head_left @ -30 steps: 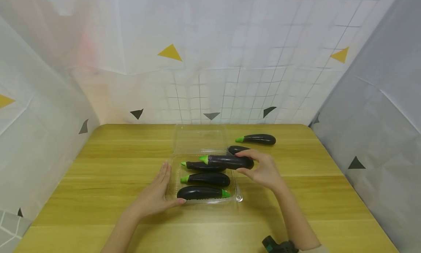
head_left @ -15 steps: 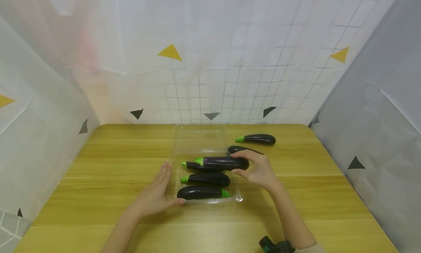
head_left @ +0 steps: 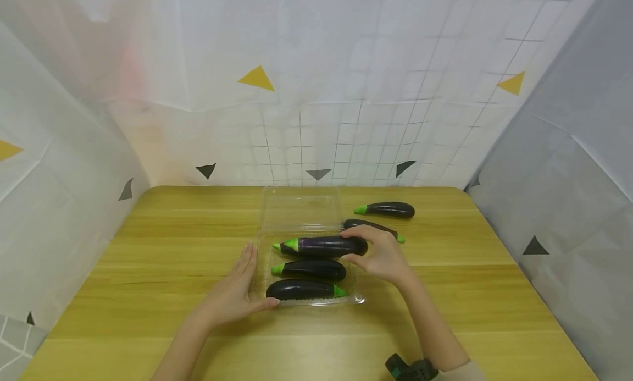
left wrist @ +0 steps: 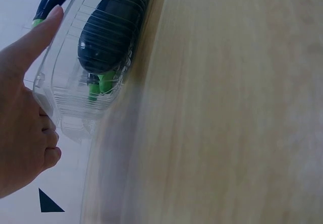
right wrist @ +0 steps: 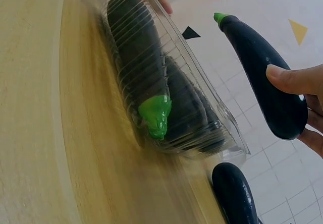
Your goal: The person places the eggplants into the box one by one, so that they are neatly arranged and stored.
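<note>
The held eggplant [right wrist: 257, 70] — glossy, purple-black — tapers to a bright green cap [right wrist: 219, 18].

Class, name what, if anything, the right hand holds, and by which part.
The right hand holds an eggplant by its thick end, away from the green tip.

rearmost boxed eggplant [head_left: 284, 249] mostly hidden, left forearm [head_left: 184, 342] cropped

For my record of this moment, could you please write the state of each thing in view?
Container: open
Lid: folded back
Three eggplants: lying inside the container
Held eggplant: raised above the container
Right hand: pinching that eggplant
Left hand: touching the container
Farther loose eggplant: lying on the table
Nearer loose eggplant: lying on the table, partly hidden
</note>
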Demonstrator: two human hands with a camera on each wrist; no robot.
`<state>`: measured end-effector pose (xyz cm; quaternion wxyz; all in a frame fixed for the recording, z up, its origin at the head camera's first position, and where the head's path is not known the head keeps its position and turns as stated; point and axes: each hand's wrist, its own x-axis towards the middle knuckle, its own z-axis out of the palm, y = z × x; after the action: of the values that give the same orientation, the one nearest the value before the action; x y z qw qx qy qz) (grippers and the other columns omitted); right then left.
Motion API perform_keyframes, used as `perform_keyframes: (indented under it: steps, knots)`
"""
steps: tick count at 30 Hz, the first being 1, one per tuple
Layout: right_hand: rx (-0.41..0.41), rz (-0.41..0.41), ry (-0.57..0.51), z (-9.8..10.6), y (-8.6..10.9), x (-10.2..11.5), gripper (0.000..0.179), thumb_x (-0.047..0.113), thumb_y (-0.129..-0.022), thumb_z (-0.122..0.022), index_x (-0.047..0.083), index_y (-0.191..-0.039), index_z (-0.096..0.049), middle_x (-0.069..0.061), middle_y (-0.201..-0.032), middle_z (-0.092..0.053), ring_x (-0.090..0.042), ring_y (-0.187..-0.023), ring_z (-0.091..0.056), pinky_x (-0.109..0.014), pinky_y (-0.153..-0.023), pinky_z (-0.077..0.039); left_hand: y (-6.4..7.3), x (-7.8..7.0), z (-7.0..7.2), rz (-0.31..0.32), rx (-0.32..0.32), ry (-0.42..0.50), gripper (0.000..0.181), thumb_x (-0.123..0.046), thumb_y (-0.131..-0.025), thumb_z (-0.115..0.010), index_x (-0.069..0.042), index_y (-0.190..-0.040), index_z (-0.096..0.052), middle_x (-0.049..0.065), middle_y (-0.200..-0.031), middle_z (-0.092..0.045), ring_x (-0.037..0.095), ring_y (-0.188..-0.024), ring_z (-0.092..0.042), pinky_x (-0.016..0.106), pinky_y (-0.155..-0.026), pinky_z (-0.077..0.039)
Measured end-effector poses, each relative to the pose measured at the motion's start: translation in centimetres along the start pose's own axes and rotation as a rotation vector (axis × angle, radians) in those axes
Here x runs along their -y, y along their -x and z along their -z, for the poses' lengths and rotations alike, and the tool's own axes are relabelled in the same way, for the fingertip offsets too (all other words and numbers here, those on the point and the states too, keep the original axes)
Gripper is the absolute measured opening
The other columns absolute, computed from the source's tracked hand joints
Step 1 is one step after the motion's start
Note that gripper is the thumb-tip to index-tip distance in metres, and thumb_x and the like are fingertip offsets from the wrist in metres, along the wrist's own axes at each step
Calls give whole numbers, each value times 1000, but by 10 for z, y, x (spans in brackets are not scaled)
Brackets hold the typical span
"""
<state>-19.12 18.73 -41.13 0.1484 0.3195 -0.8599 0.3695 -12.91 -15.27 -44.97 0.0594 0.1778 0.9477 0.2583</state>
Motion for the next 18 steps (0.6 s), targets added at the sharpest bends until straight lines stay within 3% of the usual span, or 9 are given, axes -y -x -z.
perform_keyframes:
  steps: [18]
  knots:
    - [11, 32, 15, -12, -6, 3, 43, 22, -72, -86, 17, -112, -71, 7, -109, -69, -14, -103, -64, -37, -88, -52, 0, 0, 0, 2, 5, 0, 121, -71, -77, -62, -1, -153, 0, 16, -159, 9, 38, -144, -5, 57, -110, -24]
